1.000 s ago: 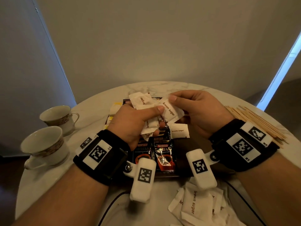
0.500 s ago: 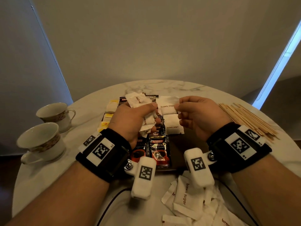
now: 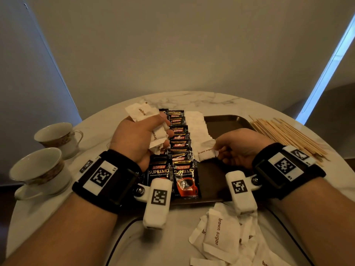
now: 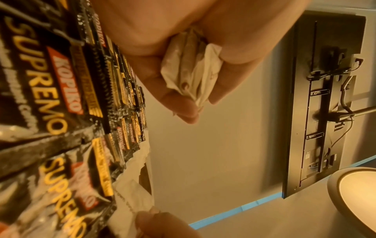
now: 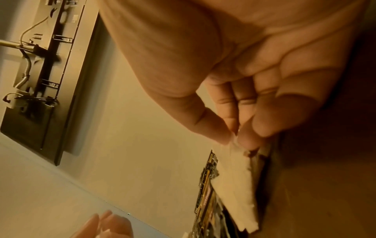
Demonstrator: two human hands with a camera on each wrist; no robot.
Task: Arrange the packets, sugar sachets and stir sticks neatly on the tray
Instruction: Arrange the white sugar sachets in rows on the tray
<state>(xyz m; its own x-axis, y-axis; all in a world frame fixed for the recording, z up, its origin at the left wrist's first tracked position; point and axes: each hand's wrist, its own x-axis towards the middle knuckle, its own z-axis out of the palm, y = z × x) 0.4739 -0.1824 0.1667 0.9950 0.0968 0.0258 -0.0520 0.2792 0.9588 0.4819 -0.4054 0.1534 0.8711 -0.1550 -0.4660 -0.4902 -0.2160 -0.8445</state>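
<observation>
Head view: tray sits at centre of the tabletop; two rows of coffee packets run 12-to-6 on its left half, a column of sugar sachets just to their right. Right hand pinches the nearest sachet at the column's 6 o'clock end, sachet lying at 9 o'clock from the fingers, long axis roughly 9-to-3. Left hand is clamped on a bunch of spare sachets above the packets. Stir sticks lie off-tray at 2 o'clock, loose sachets at 5 o'clock. Left wrist view: fingers curl round crumpled sachet paper. Right wrist view: thumb and fingertips nip a sachet corner. Judgement: right hand is nearer; next sachet goes below this one.
</observation>
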